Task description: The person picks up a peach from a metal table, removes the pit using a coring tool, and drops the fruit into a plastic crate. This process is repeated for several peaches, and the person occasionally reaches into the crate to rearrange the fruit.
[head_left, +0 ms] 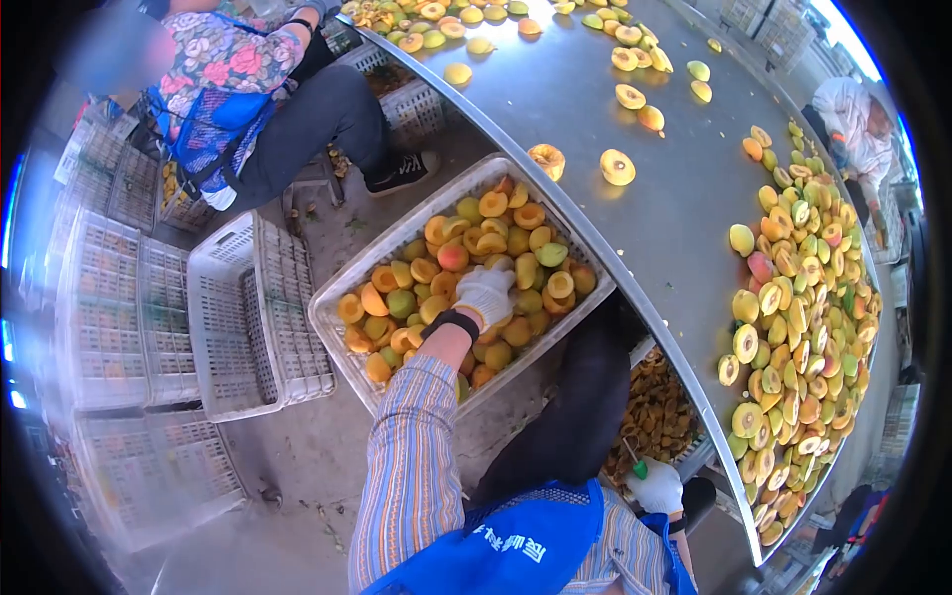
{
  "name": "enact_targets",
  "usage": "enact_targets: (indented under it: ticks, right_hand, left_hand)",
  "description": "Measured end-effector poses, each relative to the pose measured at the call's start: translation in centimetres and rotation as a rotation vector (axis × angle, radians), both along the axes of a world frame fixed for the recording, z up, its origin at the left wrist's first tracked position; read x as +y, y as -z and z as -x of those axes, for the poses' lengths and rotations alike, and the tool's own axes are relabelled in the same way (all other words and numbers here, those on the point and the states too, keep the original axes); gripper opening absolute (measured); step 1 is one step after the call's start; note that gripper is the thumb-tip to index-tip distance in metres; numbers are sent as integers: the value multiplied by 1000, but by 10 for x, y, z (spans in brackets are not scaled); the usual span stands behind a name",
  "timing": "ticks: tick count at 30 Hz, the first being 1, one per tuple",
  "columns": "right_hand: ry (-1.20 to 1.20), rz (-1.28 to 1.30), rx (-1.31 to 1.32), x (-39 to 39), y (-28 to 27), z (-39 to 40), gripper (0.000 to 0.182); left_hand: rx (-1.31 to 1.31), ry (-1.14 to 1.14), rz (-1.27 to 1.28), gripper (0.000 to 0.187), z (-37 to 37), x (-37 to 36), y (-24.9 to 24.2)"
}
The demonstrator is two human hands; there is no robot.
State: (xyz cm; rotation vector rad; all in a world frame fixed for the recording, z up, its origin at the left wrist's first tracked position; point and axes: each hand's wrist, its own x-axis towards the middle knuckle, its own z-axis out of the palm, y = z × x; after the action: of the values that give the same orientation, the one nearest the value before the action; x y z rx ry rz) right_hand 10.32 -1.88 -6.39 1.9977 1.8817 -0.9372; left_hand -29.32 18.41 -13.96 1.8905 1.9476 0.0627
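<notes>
My left hand [484,296], in a white glove with a black band at the wrist, reaches into a pale plastic crate [342,342] of halved apricots [453,257]. Its fingers are partly hidden among the fruit, and I cannot tell whether they grip any. Low on the right, my gloved right hand [658,488] is closed round a green-handled tool [641,467] with a thin metal shaft. The shaft points up over a container of brown apricot pits [656,402] beneath the table edge.
A metal table [684,198] slants along my right, with a big heap of apricots [793,347] on its far side. Crates [223,268] stand on the floor at left. One person [233,89] sits at upper left, another [855,124] works across the table.
</notes>
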Motion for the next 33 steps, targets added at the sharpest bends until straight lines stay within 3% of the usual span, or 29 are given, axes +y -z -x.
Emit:
enact_targets:
  ticks: [2, 7, 9, 10, 12, 16, 20, 22, 27, 30, 33]
  right_hand:
    - [-18, -34, -65, -3, -2, -6, 32]
    - [41, -72, -53, -4, -18, -5, 32]
    - [46, -79, -46, -8, -18, -6, 32]
    - [43, -80, -48, -8, -15, -5, 32]
    - [22, -84, -68, -11, -13, -3, 32]
    - [0, -74, -41, -13, -3, -1, 36]
    - [-26, -69, -43, -11, -11, 8, 35]
    - [4, -107, 17, -13, -14, 7, 34]
    - [5, -152, 12, -16, -16, 8, 30]
    - [7, -148, 0, -18, -11, 2, 34]
    - [-7, -167, -19, -16, -12, 6, 31]
  left_hand:
    - [99, 69, 171, 41, 14, -6, 4]
    - [285, -88, -74, 50, 93, -50, 14]
    - [194, -378, 112, 63, 101, -54, -3]
    - [192, -381, 111, 63, 96, -61, 1]
    - [290, -250, -78, 70, 70, -85, 15]
    - [300, -171, -2, 73, 13, -127, -4]
    - [231, -37, 36, 72, 18, -183, 2]
    - [219, -28, -64, 66, 41, -212, 12]
    - [207, 33, -292, 64, 82, -265, -24]
    - [76, 2, -137, 64, 95, -273, -42]
    - [87, -27, -313, 60, 80, -232, -48]
